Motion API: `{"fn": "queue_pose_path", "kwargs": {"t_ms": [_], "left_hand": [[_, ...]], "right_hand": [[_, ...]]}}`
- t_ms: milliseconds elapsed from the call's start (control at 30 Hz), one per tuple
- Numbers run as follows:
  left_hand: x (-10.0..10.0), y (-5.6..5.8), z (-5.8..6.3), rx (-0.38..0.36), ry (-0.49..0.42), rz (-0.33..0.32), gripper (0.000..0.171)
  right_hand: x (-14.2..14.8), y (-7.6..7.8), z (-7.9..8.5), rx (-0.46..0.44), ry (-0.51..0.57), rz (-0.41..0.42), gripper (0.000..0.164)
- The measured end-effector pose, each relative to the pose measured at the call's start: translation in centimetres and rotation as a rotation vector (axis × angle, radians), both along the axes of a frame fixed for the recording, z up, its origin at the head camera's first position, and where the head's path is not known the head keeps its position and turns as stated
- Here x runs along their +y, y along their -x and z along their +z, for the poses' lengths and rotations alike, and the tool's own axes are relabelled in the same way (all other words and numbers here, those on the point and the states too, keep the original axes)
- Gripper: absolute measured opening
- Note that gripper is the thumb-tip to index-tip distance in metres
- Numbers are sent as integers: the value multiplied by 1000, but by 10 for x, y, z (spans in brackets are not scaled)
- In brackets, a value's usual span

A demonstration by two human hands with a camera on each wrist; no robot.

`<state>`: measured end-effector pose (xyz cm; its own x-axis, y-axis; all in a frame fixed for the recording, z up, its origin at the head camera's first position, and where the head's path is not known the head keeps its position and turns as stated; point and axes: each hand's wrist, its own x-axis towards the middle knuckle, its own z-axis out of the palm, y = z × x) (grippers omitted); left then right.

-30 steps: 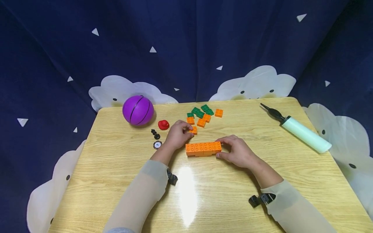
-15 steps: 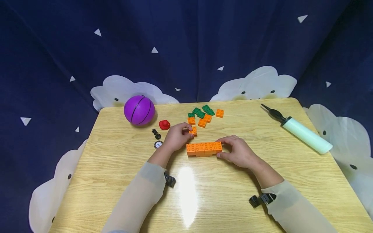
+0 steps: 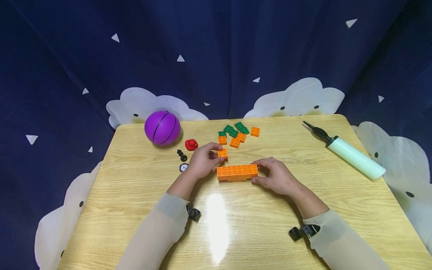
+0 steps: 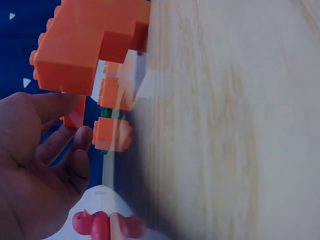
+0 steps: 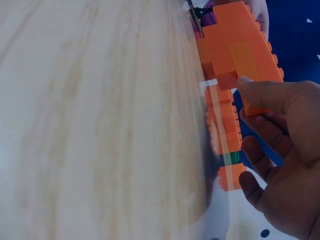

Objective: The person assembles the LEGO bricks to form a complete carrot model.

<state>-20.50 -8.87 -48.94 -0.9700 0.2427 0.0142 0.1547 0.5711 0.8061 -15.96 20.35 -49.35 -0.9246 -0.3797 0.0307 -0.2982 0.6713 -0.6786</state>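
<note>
Between its thumb and fingers, my left hand (image 3: 202, 161) pinches a small orange toy brick (image 3: 222, 153), just behind the left end of a built row of orange bricks (image 3: 237, 173). The row is wider on top than below. At its right end, my right hand (image 3: 278, 176) grips the row, thumb in front and fingers behind. In the right wrist view the thumb presses the side of the built row (image 5: 232, 47). From the left wrist, the pinched brick (image 4: 75, 112) shows partly hidden behind the thumb, with the built row (image 4: 95, 40) close by.
Several loose orange bricks (image 3: 234, 142) and green bricks (image 3: 231, 130) lie behind the hands. To the left are a purple ball (image 3: 162, 127), a red rubber duck (image 3: 191, 144), a black chess piece (image 3: 181, 155) and a poker chip (image 3: 183, 167). A hand pump (image 3: 357, 157) lies right.
My left hand, pinching the small orange brick, has drawn slightly toward me and left, closer to the row's left end. The right hand keeps its grip on the row.
</note>
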Motion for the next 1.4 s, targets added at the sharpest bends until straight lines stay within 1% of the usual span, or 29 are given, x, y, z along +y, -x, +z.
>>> {"fn": "queue_pose_path", "kwargs": {"t_ms": [233, 500, 633, 767, 1000, 1233, 1400], "left_hand": [[-5, -8, 9, 13, -12, 6, 29], [-7, -18, 15, 30, -52, -19, 28], [-8, -23, 18, 38, -66, -18, 28], [-8, -28, 21, 51, -80, -31, 28], [-8, -35, 23, 72, -48, -44, 29], [-5, -44, 25, 83, -72, -98, 27], [-4, -48, 25, 99, -52, -124, 26]], "right_hand": [[0, -1, -1, -4, 3, -9, 49], [-1, 0, -1, -25, -8, -15, 51], [0, 0, -1, -21, -6, -11, 52], [1, -1, -1, -16, 0, -10, 52], [1, -1, -1, -18, 9, -13, 50], [2, -2, -2, -10, 15, -16, 49], [0, -2, -2, -6, 14, -19, 49]]}}
